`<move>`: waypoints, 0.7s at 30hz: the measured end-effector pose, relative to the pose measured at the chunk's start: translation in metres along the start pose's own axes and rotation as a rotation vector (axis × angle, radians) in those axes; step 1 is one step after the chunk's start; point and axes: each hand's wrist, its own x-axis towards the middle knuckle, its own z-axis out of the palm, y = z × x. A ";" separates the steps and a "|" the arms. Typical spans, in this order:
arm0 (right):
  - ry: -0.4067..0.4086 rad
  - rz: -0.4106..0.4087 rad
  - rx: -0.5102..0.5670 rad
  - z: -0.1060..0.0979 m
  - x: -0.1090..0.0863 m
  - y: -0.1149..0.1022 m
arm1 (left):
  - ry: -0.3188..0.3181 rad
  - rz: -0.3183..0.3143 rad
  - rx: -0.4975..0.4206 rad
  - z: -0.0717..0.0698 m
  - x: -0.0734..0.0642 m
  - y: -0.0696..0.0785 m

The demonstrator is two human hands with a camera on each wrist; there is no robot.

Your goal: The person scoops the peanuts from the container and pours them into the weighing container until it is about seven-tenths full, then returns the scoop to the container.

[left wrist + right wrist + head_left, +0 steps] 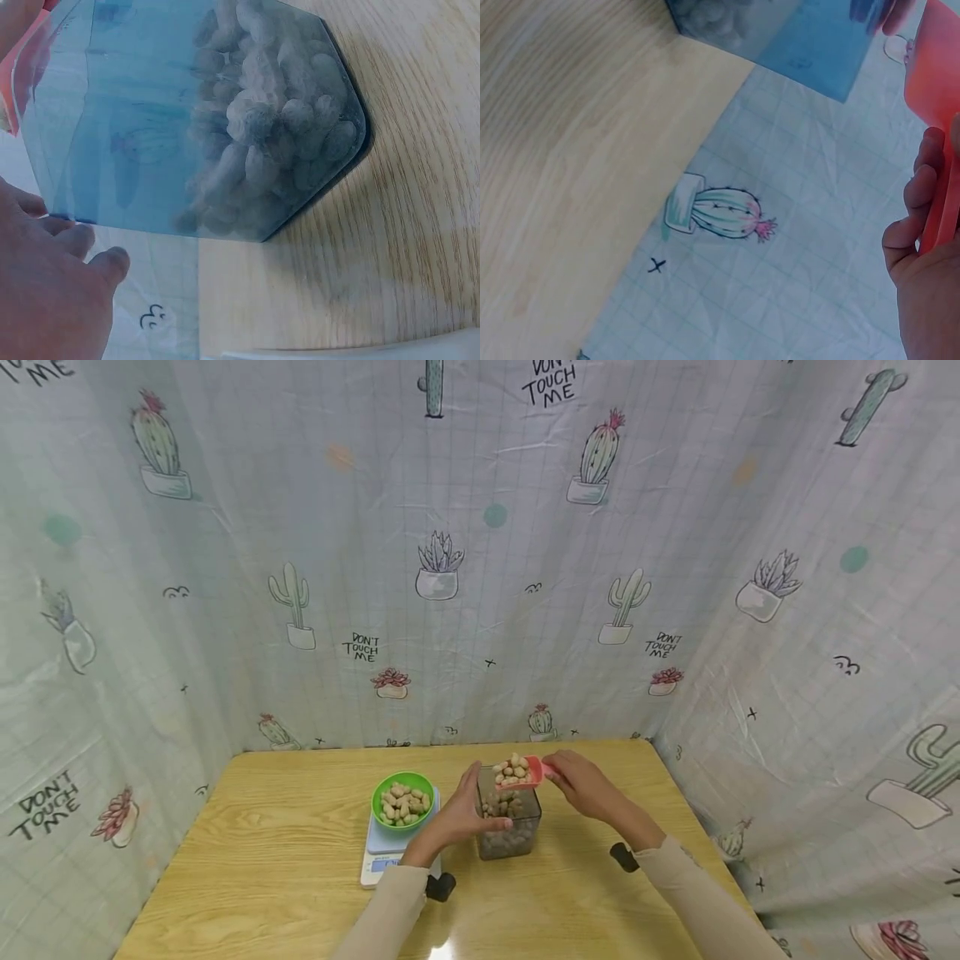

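My left hand (459, 817) grips a clear square container (534, 810) from its left side, thumb across the near wall and fingers along the rim. Unshelled peanuts (262, 112) fill the lower part of the container in the left wrist view. A red scoop (536, 772) heaped with peanuts (513, 768) is over the container's mouth. Its handle is in the grip of my right hand (581, 783), with fingers wrapped round it in the right wrist view.
Left of the container, a green bowl (405, 777) of peanuts sits on a white kitchen scale (390, 842) with a lit display. The wooden table (292, 827) meets a cactus-printed curtain (487, 610) at the back and sides.
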 end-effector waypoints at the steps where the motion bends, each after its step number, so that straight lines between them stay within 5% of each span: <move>1: 0.010 -0.002 -0.004 -0.001 0.000 -0.001 | 0.005 0.003 0.008 0.000 -0.001 0.001; 11: 0.042 -0.025 -0.013 -0.020 0.010 -0.006 | 0.076 0.067 0.083 -0.021 -0.008 0.015; 21: 0.048 -0.027 -0.009 -0.026 0.022 -0.022 | 0.168 0.026 0.044 -0.046 -0.026 0.019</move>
